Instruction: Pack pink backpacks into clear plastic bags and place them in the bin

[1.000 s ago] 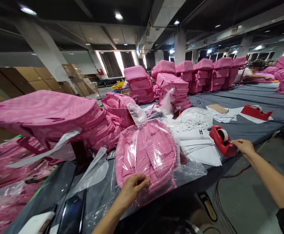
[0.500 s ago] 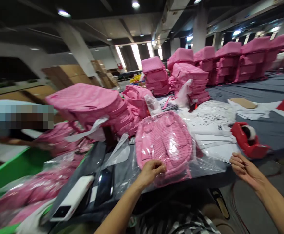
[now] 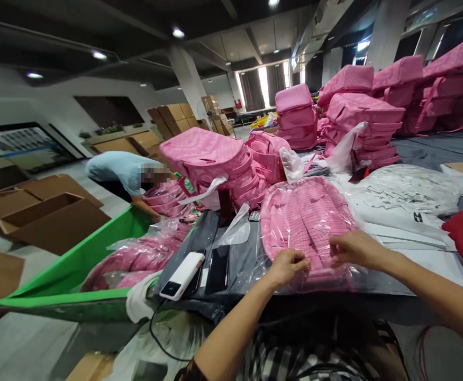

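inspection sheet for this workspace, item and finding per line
Surface: dark grey cloth-covered table.
Job's things: plastic-covered pink striped backpack, lying flat; red plastic dispenser cut off at picture edge.
Clutter: white rectangular device, glossy black phone, white paper sheets.
Hands: left hand and right hand at the backpack's near part; grip unclear.
Cables: thin black cable below the white device.
Surroundings: person in light-blue top bending over green-walled bin; brown cardboard boxes.

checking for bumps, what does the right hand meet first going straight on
Probably the plastic-wrapped pink backpack: the right hand points across it, though whether it touches is unclear. Skimming just above, it would likely meet the left hand.
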Available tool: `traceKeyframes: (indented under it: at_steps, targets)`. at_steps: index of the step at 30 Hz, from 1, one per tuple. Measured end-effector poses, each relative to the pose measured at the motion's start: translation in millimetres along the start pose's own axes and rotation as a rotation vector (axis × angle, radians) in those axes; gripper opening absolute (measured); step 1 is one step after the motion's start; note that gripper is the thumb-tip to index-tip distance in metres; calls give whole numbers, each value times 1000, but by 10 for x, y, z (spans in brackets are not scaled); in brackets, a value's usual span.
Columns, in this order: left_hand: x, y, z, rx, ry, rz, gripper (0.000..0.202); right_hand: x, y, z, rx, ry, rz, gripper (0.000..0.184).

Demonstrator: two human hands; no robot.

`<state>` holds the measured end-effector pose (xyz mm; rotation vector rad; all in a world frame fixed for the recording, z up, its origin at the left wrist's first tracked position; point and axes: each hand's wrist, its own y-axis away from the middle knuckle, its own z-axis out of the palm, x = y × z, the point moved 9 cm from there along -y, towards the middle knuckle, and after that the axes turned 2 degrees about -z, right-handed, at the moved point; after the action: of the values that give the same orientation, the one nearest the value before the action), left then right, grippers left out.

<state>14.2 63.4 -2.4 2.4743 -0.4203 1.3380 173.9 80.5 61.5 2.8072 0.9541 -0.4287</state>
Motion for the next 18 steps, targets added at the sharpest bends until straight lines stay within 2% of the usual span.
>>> traceKeyframes:
  at_steps: [3,4,6,8,10,12,14,16,18]
  targets:
    - [-2,-28,-6,4,-32,23,29,289,88,-134,135,-113,173,37]
    - [-3,-41,2,-3,-36,28,29,298,142,-172,186,-126,183,35]
    - [5,-53,24,-13,-54,36,28,170,223,-162,217,-88,142,34]
    - [39,-18,49,-17,-104,63,28,-47,228,-33,137,-23,84,33]
    - [120,95,17,25,-199,144,25,-187,173,114,16,29,69,32]
    - [204,297,-118,132,-343,255,19,-201,101,200,-77,51,82,29]
    - [218,543,-314,250,-518,334,21,-164,51,237,-128,46,71,27]
    - [131,735,-499,315,-676,345,14,-119,34,256,-138,43,59,26]
    - [5,825,-636,340,-769,329,15,-105,35,282,-119,40,50,26]
